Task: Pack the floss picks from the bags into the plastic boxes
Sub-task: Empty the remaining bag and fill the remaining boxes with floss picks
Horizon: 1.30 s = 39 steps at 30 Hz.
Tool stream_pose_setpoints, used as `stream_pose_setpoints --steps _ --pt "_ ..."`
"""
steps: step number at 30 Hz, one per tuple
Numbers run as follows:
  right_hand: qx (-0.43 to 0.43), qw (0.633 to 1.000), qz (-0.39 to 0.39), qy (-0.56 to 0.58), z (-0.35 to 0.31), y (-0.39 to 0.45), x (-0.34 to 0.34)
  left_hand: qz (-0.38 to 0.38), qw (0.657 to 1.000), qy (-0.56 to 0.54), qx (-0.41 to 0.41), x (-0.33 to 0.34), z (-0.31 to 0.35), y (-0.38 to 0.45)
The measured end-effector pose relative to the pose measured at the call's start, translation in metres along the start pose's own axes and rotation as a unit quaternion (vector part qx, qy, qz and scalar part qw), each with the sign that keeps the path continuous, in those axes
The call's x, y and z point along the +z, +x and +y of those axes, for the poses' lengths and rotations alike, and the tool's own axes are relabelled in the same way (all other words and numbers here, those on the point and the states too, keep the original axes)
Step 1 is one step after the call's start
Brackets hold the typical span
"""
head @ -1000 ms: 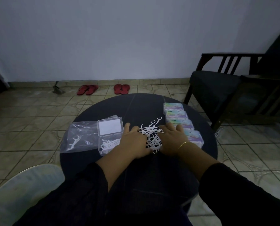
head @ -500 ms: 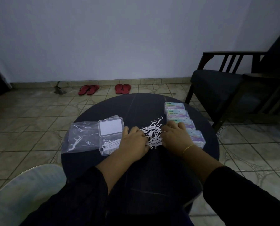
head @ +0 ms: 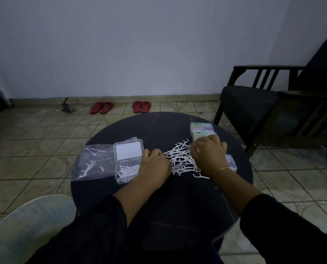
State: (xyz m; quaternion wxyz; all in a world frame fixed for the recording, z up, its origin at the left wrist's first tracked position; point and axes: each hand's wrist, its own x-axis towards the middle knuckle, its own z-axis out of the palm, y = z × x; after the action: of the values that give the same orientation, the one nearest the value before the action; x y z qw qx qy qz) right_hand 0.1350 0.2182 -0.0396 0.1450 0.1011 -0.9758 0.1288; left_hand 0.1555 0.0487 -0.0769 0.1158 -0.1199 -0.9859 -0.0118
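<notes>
— Both hands, left (head: 155, 166) and right (head: 209, 155), curled into loose white plastic floss picks (head: 179, 161) mid-counter (head: 159, 128)

— Open clear plastic box (head: 127, 169) part-filled; heap left to pack

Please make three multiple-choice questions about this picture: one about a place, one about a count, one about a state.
1. Where is the loose pile of floss picks?
A. between the two hands
B. on the floor
C. on the chair

2. How many pairs of red sandals stand by the wall?
A. one
B. two
C. four

3. The clear box beside the left hand is
A. shut
B. open, holding picks
C. upside down

Answers: 1 A, the pile lies between the left hand and right hand; 2 B, two pairs show; 3 B, its lid is up.
</notes>
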Motion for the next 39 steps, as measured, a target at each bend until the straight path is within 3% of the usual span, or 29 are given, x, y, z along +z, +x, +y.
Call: stream_pose_setpoints --steps 6,12,18,23,29,39 --pt "0.13 0.979 0.011 0.154 -0.003 0.008 -0.004 0.054 0.997 -0.046 -0.015 -0.011 -0.007 0.004" --pt "0.171 0.956 0.025 0.238 -0.009 0.012 -0.001 0.112 0.99 -0.078 -0.042 -0.027 -0.018 0.005" --pt "0.156 0.935 0.036 0.317 -0.023 0.019 0.02 0.122 0.989 -0.04 -0.07 -0.034 -0.051 -0.019" --pt "0.126 0.939 0.034 0.317 -0.049 0.017 0.029 0.147 0.986 -0.006 -0.076 -0.026 -0.076 -0.043" --pt "0.086 0.936 0.025 0.339 -0.071 0.01 0.037 0.099 0.993 0.014 -0.07 -0.011 -0.088 -0.057" --pt "0.037 0.922 -0.058 0.382 -0.106 -0.002 0.048 0.184 0.961 -0.11 -0.175 0.014 -0.09 -0.086"
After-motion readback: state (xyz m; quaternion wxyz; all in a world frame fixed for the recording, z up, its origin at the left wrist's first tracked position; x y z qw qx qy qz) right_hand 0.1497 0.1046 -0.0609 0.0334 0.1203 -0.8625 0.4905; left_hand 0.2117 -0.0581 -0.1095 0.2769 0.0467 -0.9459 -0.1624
